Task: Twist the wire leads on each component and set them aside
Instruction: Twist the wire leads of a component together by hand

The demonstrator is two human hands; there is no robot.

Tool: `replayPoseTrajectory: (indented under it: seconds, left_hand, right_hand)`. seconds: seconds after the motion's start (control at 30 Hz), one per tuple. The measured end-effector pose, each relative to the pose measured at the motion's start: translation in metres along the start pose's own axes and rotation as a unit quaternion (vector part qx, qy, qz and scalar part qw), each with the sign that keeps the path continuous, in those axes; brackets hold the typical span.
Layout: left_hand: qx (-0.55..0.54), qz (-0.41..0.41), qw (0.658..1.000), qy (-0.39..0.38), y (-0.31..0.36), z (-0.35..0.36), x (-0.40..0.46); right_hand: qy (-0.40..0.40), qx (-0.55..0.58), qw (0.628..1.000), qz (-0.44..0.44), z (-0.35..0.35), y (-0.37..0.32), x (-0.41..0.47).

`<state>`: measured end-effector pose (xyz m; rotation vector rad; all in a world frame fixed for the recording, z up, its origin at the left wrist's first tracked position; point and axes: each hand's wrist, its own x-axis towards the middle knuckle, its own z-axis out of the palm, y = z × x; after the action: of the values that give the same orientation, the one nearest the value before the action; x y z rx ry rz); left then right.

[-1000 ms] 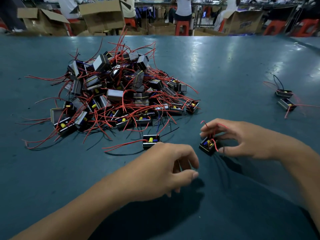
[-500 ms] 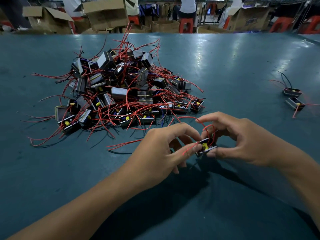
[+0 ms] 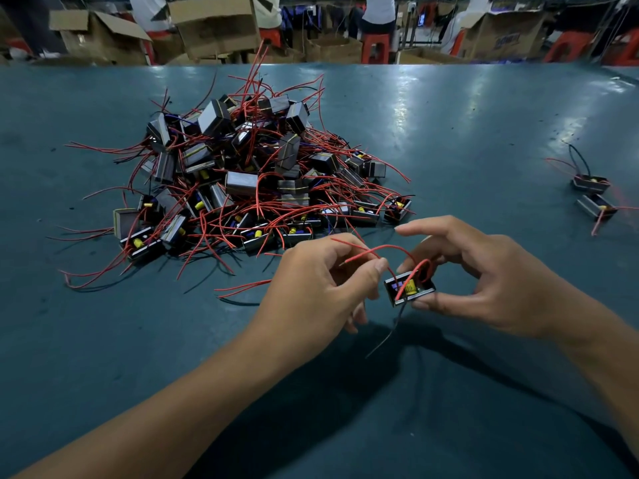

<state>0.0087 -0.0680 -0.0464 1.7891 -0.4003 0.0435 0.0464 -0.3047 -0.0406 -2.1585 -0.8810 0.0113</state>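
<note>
A small black component (image 3: 409,288) with a yellow part inside is held above the table between the thumb and fingers of my right hand (image 3: 484,274). Its red lead (image 3: 375,252) arcs to the left, where my left hand (image 3: 321,288) pinches it between thumb and forefinger. A thin black lead (image 3: 390,331) hangs down from the component. A big pile of components (image 3: 249,181) with tangled red wires lies behind my left hand.
Two components (image 3: 593,197) with their leads lie apart at the right on the teal table (image 3: 466,133). Beyond the far edge stand cardboard boxes (image 3: 214,25), red stools and people.
My right hand has lifted the component off the table. My left hand came over from the left and took hold of the red lead, pulling it out to the left.
</note>
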Motion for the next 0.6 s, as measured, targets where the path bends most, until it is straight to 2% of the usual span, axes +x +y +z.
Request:
replayPoseTrajectory:
  seconds: [0.2, 0.43, 0.6]
  left_hand:
    - [-0.012, -0.028, 0.996, -0.079, 0.001, 0.002, -0.003]
    - [0.098, 0.092, 0.987, -0.091, 0.003, 0.000, -0.002]
    - [0.088, 0.114, 0.986, -0.089, 0.004, -0.012, -0.001]
  right_hand:
    - [0.017, 0.026, 0.999, -0.008, 0.001, 0.000, 0.000]
    - [0.016, 0.036, 0.999, -0.015, 0.002, 0.000, 0.001]
    - [0.043, 0.080, 0.995, -0.036, 0.002, 0.000, 0.002]
